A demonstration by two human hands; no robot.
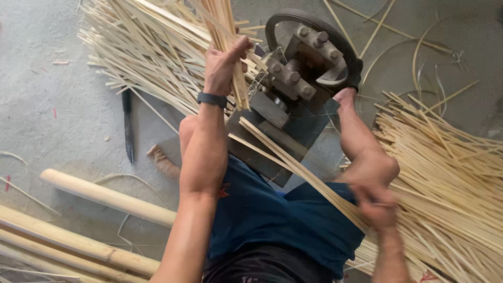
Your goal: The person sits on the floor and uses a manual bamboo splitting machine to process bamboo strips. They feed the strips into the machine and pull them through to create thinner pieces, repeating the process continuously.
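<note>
Thin bamboo strips (298, 170) run through the bolted splitting machine (301, 73) above the knees; the right hand (378, 205) closes on their near end, the left hand (225, 60) clutches a raised bundle (226, 31); drawing them out probably needs a steady, straight pull

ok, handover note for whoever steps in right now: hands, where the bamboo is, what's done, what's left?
Left hand: gripping an upright bundle of strips beside the metal machine.
Right hand: closed on a few long strips that run up to the machine; blurred.
Piles: loose strips behind the machine and a big heap on the right. Whole bamboo poles lie at lower left, a knife on the floor.
Done: many strips lie in both piles.
Left: the held strips and the whole poles.
</note>
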